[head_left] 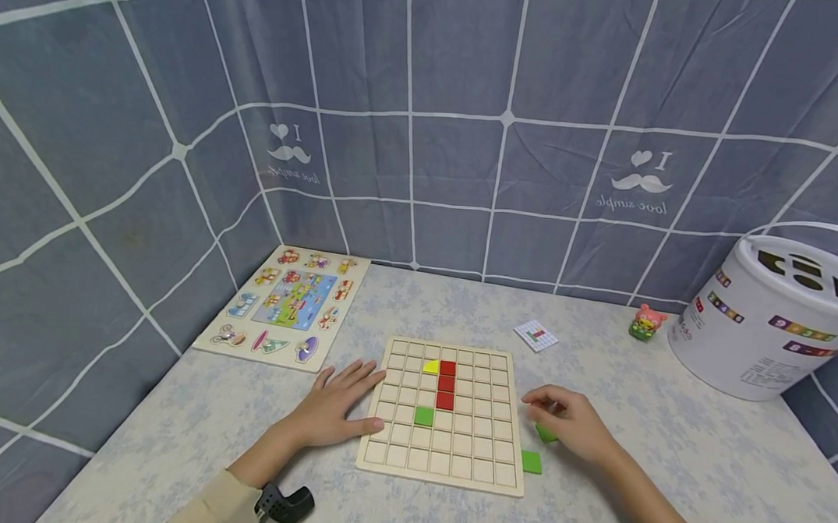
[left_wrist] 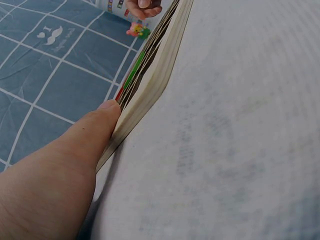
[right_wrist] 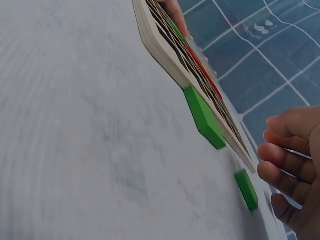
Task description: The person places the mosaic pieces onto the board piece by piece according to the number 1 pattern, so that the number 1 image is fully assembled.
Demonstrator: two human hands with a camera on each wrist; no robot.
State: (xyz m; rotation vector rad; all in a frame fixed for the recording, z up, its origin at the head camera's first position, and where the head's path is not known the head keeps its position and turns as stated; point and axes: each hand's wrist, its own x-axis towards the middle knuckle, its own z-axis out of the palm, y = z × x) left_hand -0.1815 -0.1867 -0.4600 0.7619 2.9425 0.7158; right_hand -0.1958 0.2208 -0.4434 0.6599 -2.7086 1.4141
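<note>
A wooden grid board (head_left: pixel 481 444) lies flat on the table, bearing three red squares (head_left: pixel 445 384) in a column, a yellow piece (head_left: pixel 431 366) with a rounded corner and a green square (head_left: pixel 423 416). My left hand (head_left: pixel 335 406) rests at the board's left edge, fingers spread and thumb touching the rim. To the right of the board, my right hand (head_left: pixel 573 424) hovers with loosely bent fingers; nothing shows between them in the right wrist view. Partly hidden below it is a green piece (head_left: pixel 544 434). Another green square (right_wrist: pixel 205 119) lies against the board's right edge.
Behind the board lies a small pattern card (head_left: pixel 536 336). A pink-and-green figurine (head_left: pixel 646 322) stands near a white lidded bucket (head_left: pixel 725 337) at the right. At the back left is a picture puzzle board (head_left: pixel 247 340). Tiled-print cloth (head_left: pixel 458 162) hangs behind.
</note>
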